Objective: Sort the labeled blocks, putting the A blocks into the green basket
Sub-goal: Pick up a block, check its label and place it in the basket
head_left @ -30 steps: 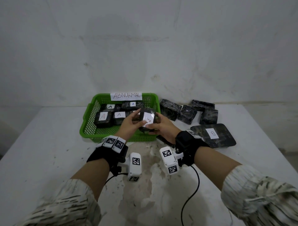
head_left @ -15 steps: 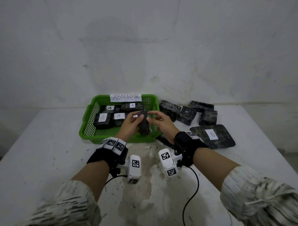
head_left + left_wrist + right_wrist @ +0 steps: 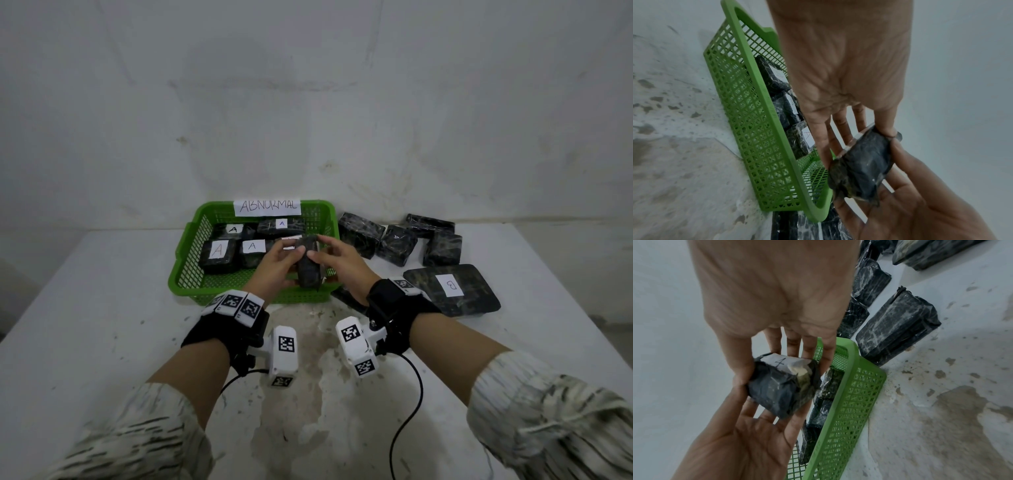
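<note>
The A block (image 3: 309,263) sits pinched between both hands over the green basket's (image 3: 191,260) near-right corner. A second ago its label faced the head camera; now it is turned edge-on, label away. The left hand (image 3: 279,263) and right hand (image 3: 337,262) each grip it with thumb and fingers, so release into the basket looks close.

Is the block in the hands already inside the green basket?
Not yet. Both hands hold the block in the air above the basket's near rim; the other A blocks already lie inside.
</note>
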Tool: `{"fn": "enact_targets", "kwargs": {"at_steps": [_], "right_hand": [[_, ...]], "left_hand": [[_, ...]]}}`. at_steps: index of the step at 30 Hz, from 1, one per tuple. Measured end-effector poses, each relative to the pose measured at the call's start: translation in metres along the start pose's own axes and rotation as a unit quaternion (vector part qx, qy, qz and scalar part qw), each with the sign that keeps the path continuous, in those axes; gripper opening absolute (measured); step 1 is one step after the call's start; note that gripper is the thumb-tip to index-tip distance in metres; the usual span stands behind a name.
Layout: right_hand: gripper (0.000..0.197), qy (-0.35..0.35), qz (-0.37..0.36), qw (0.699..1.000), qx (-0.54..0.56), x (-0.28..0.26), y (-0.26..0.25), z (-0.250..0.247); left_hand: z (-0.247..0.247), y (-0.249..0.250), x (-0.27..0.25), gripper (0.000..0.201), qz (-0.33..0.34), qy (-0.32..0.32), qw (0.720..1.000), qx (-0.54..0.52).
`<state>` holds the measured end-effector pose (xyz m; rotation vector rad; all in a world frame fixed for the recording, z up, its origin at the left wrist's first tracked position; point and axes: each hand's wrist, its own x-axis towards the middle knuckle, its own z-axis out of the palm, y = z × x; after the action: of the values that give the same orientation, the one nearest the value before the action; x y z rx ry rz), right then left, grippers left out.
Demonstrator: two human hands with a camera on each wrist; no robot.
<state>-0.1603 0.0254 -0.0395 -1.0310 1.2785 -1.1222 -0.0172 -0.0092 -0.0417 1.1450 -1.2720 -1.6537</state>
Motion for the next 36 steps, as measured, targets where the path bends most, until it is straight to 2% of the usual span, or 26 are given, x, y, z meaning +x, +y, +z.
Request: {"fn": "enact_targets", "kwargs": {"at_steps": [3, 8, 12, 16, 18, 20, 23, 25, 30, 33, 36], "right_hand": [[0.061, -0.011, 0.003, 1.000, -0.019, 0.000, 0.002, 0.000], [0.063, -0.017, 0.011, 1.000, -0.015, 0.002, 0.005, -0.004], [0.078, -0.048, 0.032, 0.998, -0.017, 0.002, 0.010, -0.006], [0.082, -0.024, 0.023, 0.999, -0.039, 0.005, 0.013, -0.008], [0.078, -0.002, 0.022, 0.999, -0.035, 0.007, 0.016, -0.008], [0.058, 0.023, 0.018, 1.000, -0.005, 0.008, 0.016, -0.008], [0.031, 0.029, 0.006, 0.998, 0.052, 0.003, 0.010, -0.011], [0.028, 0.012, 0.001, 0.999, 0.047, 0.001, 0.006, -0.014], [0.017, -0.012, -0.005, 1.000, 0.003, 0.003, 0.009, -0.012], [0.023, 0.022, -0.001, 0.999, -0.034, 0.003, 0.006, -0.009], [0.046, 0.021, 0.018, 0.997, -0.068, 0.005, 0.007, -0.008]], "left_hand": [[0.002, 0.002, 0.000, 0.020, -0.008, -0.004, 1.000, 0.003], [0.002, -0.002, -0.001, 0.035, -0.037, -0.015, 0.999, -0.018], [0.003, -0.004, 0.000, 0.035, -0.033, -0.013, 0.999, -0.012], [0.002, -0.007, 0.003, 0.039, -0.004, 0.035, 0.999, 0.018], [-0.001, -0.007, 0.006, 0.035, 0.026, 0.064, 0.996, 0.058], [-0.003, -0.006, 0.006, 0.028, 0.044, 0.068, 0.994, 0.080], [-0.005, -0.002, 0.006, 0.029, 0.022, 0.053, 0.997, 0.045], [-0.004, 0.001, 0.004, 0.032, 0.009, 0.037, 0.999, 0.016], [-0.004, 0.001, 0.002, 0.037, 0.007, 0.011, 0.999, 0.033], [-0.002, 0.003, 0.000, 0.043, 0.003, 0.000, 0.999, 0.032], [0.000, 0.005, -0.001, 0.043, -0.004, -0.012, 1.000, 0.012]]}}
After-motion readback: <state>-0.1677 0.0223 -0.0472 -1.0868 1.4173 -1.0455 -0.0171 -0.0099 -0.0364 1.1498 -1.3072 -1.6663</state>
